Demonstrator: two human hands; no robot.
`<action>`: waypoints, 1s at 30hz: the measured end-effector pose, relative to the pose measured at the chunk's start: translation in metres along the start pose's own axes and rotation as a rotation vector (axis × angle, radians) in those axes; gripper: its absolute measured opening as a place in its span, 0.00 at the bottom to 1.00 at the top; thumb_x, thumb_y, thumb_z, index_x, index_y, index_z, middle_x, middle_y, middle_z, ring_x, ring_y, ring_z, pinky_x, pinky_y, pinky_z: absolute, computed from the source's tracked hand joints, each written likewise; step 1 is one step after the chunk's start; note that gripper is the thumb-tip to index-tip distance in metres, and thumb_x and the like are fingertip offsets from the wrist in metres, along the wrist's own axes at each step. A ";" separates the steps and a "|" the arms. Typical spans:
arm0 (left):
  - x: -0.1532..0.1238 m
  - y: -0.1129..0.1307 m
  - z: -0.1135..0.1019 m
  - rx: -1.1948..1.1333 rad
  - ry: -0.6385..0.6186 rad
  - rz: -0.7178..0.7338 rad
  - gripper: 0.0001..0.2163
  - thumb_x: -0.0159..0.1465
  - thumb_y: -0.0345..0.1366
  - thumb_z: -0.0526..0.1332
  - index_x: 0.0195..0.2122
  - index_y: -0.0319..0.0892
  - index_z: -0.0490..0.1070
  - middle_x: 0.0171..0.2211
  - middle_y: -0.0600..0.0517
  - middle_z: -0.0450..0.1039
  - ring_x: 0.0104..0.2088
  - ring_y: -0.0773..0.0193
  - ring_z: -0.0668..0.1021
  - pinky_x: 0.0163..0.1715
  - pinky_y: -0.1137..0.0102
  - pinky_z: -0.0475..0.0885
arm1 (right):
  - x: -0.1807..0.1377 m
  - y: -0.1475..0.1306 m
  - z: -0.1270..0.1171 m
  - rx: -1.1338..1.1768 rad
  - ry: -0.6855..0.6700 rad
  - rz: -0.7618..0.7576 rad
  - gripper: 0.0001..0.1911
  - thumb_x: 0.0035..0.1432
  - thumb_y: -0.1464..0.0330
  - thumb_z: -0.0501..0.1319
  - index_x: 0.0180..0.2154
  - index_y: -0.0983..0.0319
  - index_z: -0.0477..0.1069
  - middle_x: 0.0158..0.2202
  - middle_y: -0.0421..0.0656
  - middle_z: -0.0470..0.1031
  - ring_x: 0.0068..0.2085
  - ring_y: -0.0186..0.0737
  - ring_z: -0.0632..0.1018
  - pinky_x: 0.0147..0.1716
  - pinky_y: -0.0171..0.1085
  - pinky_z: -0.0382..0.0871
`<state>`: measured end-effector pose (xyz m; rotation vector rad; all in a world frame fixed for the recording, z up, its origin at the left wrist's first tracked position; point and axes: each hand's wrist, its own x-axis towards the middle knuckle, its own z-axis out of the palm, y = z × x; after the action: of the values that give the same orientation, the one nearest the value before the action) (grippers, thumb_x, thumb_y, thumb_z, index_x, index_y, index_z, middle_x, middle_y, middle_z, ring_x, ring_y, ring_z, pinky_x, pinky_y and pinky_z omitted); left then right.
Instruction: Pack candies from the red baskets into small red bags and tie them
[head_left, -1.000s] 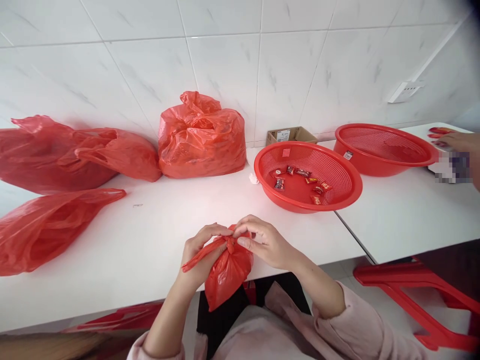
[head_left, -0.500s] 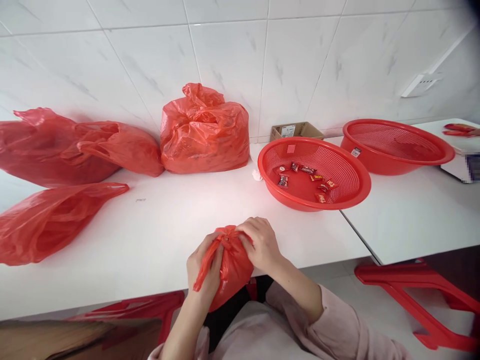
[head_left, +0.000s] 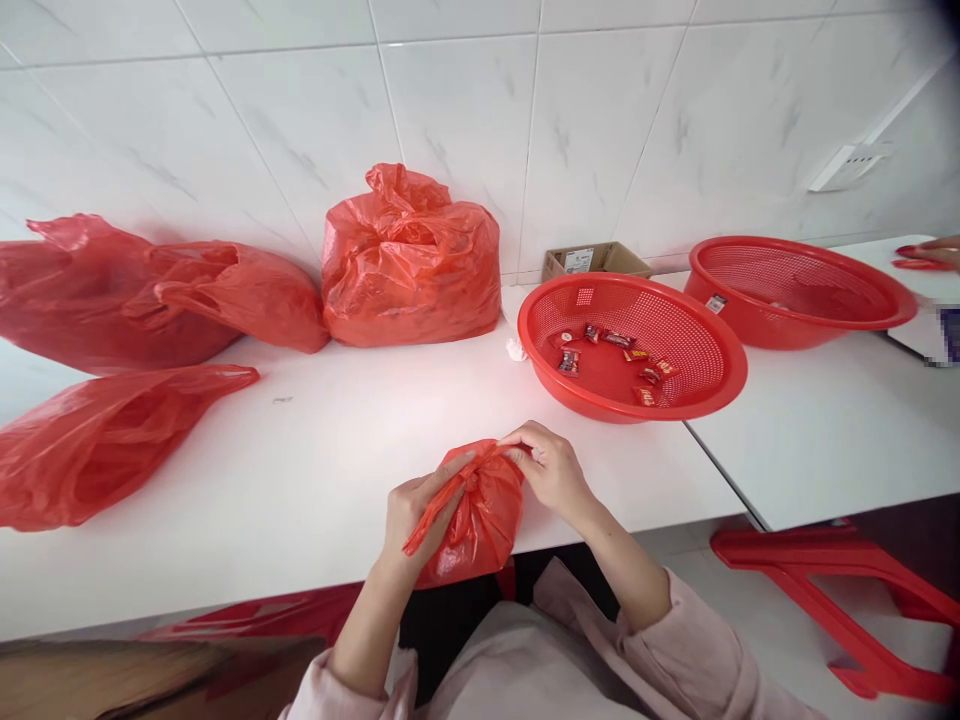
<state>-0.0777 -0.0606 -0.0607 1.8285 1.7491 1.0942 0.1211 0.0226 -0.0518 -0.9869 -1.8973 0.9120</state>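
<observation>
A red plastic bag (head_left: 480,520), knotted at its top, rests at the table's front edge between my hands. My left hand (head_left: 420,510) grips the bag beside the knot, with one twisted tail lying across the fingers. On the other side, my right hand (head_left: 553,468) pinches the other tail and pulls it out to the right of the knot. What fills the bag is hidden by the red film.
Just beyond my right hand stands a red plastic basket (head_left: 555,385) with several wrapped sweets (head_left: 619,340). Another red basket (head_left: 795,335), a cardboard box (head_left: 626,259) and a person's hand (head_left: 946,250) are farther right. Filled red bags (head_left: 412,290) line the wall.
Both hands and the bag have shifted slightly right and up the table. My right hand has drawn the tail outward from the knot. A person's hand has appeared at far right.
</observation>
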 end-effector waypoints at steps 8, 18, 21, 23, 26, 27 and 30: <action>-0.009 -0.014 0.015 -0.023 -0.085 -0.078 0.17 0.67 0.41 0.55 0.55 0.47 0.73 0.35 0.49 0.80 0.31 0.63 0.80 0.34 0.72 0.74 | -0.005 -0.004 0.001 -0.030 -0.067 0.031 0.21 0.61 0.75 0.51 0.53 0.57 0.70 0.52 0.45 0.72 0.54 0.40 0.72 0.55 0.44 0.65; -0.009 -0.018 0.026 -0.013 -0.076 -0.087 0.17 0.66 0.38 0.55 0.55 0.50 0.72 0.44 0.51 0.80 0.38 0.60 0.82 0.39 0.70 0.75 | -0.030 0.015 0.053 -0.372 0.023 -0.094 0.17 0.66 0.72 0.47 0.52 0.60 0.68 0.47 0.48 0.73 0.49 0.46 0.71 0.50 0.49 0.63; -0.008 -0.022 0.028 0.004 -0.080 -0.079 0.18 0.64 0.33 0.56 0.55 0.50 0.72 0.43 0.52 0.80 0.39 0.59 0.82 0.38 0.69 0.75 | -0.029 0.019 0.053 -0.401 0.003 -0.085 0.16 0.66 0.72 0.47 0.50 0.61 0.68 0.46 0.48 0.73 0.49 0.46 0.71 0.50 0.49 0.62; -0.008 -0.023 0.029 0.021 -0.077 -0.072 0.19 0.63 0.31 0.56 0.54 0.51 0.73 0.43 0.53 0.80 0.39 0.59 0.82 0.37 0.69 0.74 | -0.028 0.020 0.054 -0.417 -0.005 -0.076 0.16 0.66 0.72 0.48 0.50 0.62 0.69 0.47 0.49 0.73 0.49 0.47 0.70 0.51 0.50 0.62; -0.008 -0.020 0.029 0.046 -0.065 -0.051 0.19 0.62 0.31 0.57 0.53 0.51 0.73 0.42 0.53 0.80 0.37 0.60 0.81 0.35 0.70 0.74 | -0.027 0.019 0.052 -0.377 0.001 -0.059 0.15 0.65 0.73 0.49 0.49 0.62 0.70 0.48 0.49 0.73 0.51 0.48 0.70 0.52 0.51 0.62; -0.007 -0.019 0.028 0.055 -0.054 -0.045 0.18 0.63 0.31 0.57 0.53 0.51 0.74 0.41 0.52 0.80 0.36 0.61 0.81 0.35 0.70 0.73 | -0.026 0.017 0.049 -0.328 0.006 -0.046 0.15 0.65 0.73 0.50 0.49 0.61 0.70 0.48 0.49 0.73 0.51 0.47 0.71 0.52 0.51 0.63; -0.005 -0.011 0.024 0.091 0.047 -0.023 0.15 0.66 0.35 0.55 0.52 0.49 0.75 0.38 0.49 0.75 0.35 0.61 0.77 0.35 0.67 0.73 | -0.020 0.004 0.031 -0.149 0.047 -0.026 0.14 0.65 0.71 0.52 0.50 0.57 0.70 0.49 0.46 0.73 0.51 0.44 0.72 0.53 0.48 0.65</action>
<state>-0.0671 -0.0579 -0.0852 1.8453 1.8708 1.0725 0.1025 -0.0002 -0.0742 -1.0595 -1.9552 0.7348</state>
